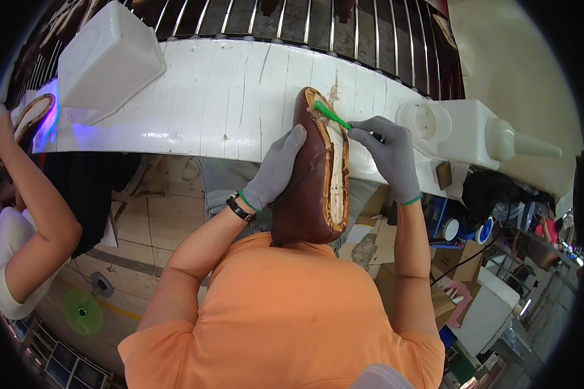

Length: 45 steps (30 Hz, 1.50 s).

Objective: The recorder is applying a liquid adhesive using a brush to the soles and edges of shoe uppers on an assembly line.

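A dark brown leather shoe upper (pixel 300 198) stands tilted between my body and the bench edge, its pale underside turned up and its rim folded inward. My left hand (pixel 276 168), in a grey glove, is closed around the side of the shoe. In my gloved right hand (pixel 390 152) is a small green-handled brush (pixel 331 115), pinched between thumb and fingers. The brush head touches the underside near the shoe's far end. Part of my left hand's grip is hidden behind the leather.
A white bench (pixel 233 97) runs across in front, with metal rollers (pixel 305 23) beyond it. On it stand a white plastic container (pixel 107 61) at left and a white bottle with a long nozzle (pixel 480 133) at right. A co-worker's arm (pixel 42 194) holds another shoe (pixel 34 117) at far left.
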Each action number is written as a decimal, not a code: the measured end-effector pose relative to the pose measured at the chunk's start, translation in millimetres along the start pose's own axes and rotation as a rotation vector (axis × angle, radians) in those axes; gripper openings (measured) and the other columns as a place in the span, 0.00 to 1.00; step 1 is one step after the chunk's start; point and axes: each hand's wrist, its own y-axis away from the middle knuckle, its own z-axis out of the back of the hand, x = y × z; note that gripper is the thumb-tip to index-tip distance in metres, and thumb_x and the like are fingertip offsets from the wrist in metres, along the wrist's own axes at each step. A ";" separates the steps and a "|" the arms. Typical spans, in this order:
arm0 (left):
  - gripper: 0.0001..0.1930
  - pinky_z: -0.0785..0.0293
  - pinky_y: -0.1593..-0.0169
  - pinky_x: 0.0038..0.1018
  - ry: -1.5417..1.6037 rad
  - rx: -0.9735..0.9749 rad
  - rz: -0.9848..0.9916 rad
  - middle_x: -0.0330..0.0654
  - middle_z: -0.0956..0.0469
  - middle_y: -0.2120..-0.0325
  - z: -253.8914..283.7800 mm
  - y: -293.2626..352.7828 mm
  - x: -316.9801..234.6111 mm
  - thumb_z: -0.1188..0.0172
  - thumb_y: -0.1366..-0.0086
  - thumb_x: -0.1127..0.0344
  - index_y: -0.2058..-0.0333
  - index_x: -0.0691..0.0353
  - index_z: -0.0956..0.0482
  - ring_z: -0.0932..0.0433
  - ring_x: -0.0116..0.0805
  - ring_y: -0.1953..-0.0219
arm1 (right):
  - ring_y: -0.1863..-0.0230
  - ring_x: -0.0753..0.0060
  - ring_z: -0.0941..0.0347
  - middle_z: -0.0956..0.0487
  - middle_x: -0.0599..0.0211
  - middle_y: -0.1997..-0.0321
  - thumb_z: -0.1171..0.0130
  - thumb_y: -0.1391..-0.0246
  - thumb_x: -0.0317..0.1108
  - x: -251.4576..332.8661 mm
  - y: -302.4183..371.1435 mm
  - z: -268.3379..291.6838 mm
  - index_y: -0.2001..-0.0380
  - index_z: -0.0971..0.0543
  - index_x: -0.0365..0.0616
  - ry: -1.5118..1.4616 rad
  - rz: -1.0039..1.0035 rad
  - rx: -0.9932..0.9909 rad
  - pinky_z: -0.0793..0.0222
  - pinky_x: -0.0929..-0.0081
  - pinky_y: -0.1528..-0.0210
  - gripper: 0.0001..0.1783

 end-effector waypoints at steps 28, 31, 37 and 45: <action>0.33 0.34 0.42 0.25 -0.035 0.020 -0.025 0.46 0.24 0.49 1.6 0.0 3.0 0.56 0.26 0.45 0.41 0.74 0.33 0.29 0.29 0.49 | 0.78 0.89 0.40 0.23 0.76 0.79 0.30 0.52 0.32 -16.2 -18.3 44.7 0.68 0.13 0.40 -0.118 -0.012 0.486 0.47 0.82 0.76 0.08; 0.32 0.34 0.42 0.25 -0.003 0.023 -0.032 0.45 0.24 0.50 -0.6 2.0 0.8 0.56 0.26 0.46 0.41 0.74 0.33 0.29 0.28 0.49 | 0.75 0.83 0.31 0.20 0.69 0.76 0.30 0.53 0.30 -9.7 3.2 47.5 0.68 0.14 0.37 -0.138 0.048 0.522 0.38 0.79 0.71 0.09; 0.31 0.34 0.43 0.24 -0.006 -0.018 -0.034 0.43 0.24 0.51 -4.0 1.6 -1.5 0.55 0.25 0.47 0.41 0.74 0.32 0.29 0.26 0.50 | 0.70 0.77 0.23 0.18 0.63 0.72 0.31 0.54 0.27 2.8 30.7 50.4 0.68 0.15 0.35 -0.252 0.091 0.607 0.29 0.76 0.63 0.09; 0.30 0.34 0.44 0.23 -0.031 -0.023 0.000 0.42 0.24 0.52 -8.7 5.4 -9.5 0.56 0.25 0.48 0.42 0.73 0.31 0.29 0.25 0.51 | 0.75 0.83 0.32 0.20 0.67 0.75 0.32 0.51 0.30 0.0 34.7 46.0 0.67 0.14 0.38 -0.085 0.013 0.330 0.36 0.78 0.71 0.08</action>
